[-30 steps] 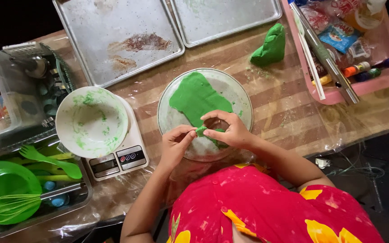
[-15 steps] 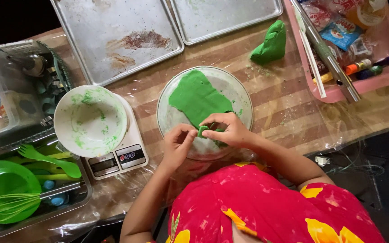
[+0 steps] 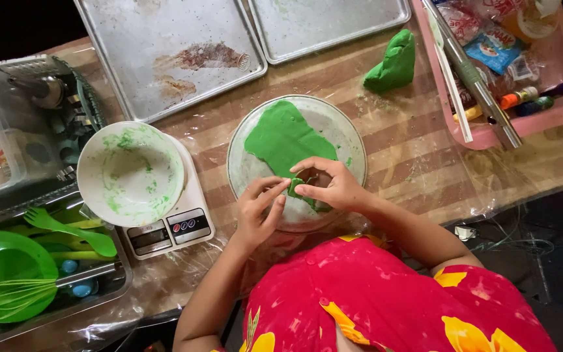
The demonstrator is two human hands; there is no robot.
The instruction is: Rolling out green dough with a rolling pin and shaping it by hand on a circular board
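Note:
A flattened sheet of green dough (image 3: pixel 281 139) lies on a round clear plate (image 3: pixel 345 137) in the middle of the table. My right hand (image 3: pixel 331 184) and my left hand (image 3: pixel 260 207) meet at the sheet's near edge. Fingertips of both hands pinch that near edge of the dough. A second lump of green dough (image 3: pixel 393 64) sits on the table further back to the right, apart from both hands.
A white bowl smeared green (image 3: pixel 130 173) stands on a white kitchen scale (image 3: pixel 172 227). Two metal baking trays (image 3: pixel 164 45) lie at the back. A pink tray (image 3: pixel 534 114) holds tools and packets at right. Green fork, plate and whisk (image 3: pixel 8 293) fill a bin at left.
Both hands stayed at the dough's near edge, and their fingers shifted slightly as they pinch it. The view moved a little.

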